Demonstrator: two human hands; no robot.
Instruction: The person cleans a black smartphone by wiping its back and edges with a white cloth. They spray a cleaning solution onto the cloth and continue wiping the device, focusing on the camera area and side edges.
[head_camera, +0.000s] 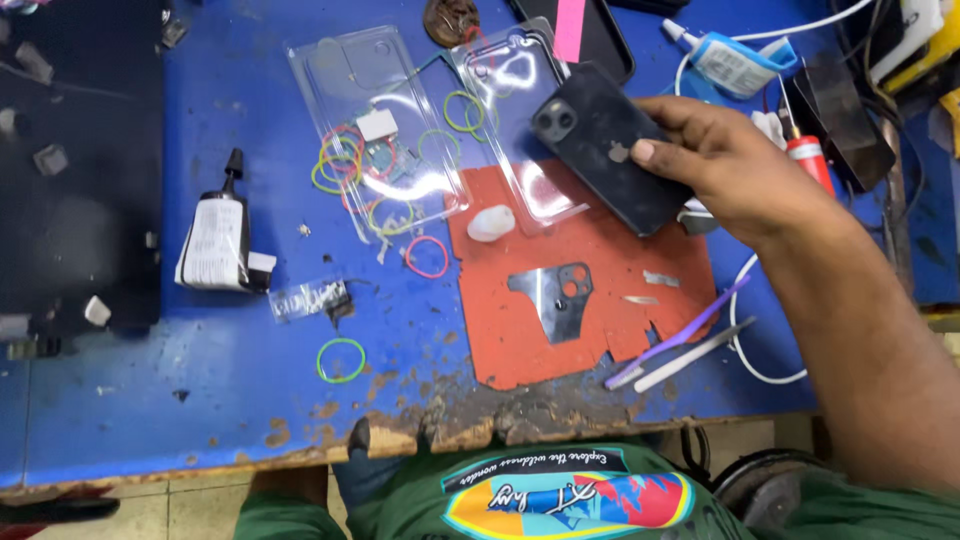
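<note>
Dark phone (600, 140), right hand (740, 170) fingers clamped on it, over worn blue workbench (200, 400)

a: held item?
b: dark phone (607, 147), back up, gripped by right hand (725, 165) above red mat (590, 300).
a: on the mat?
b: metal back-plate piece (555, 297), white lump (490, 223).
a: elsewhere on blue table (200, 400)?
b: clear plastic trays (400, 130), coloured rubber bands (350, 165), glue tube (218, 240), purple tool (680, 335), white tweezers (692, 355).
</note>
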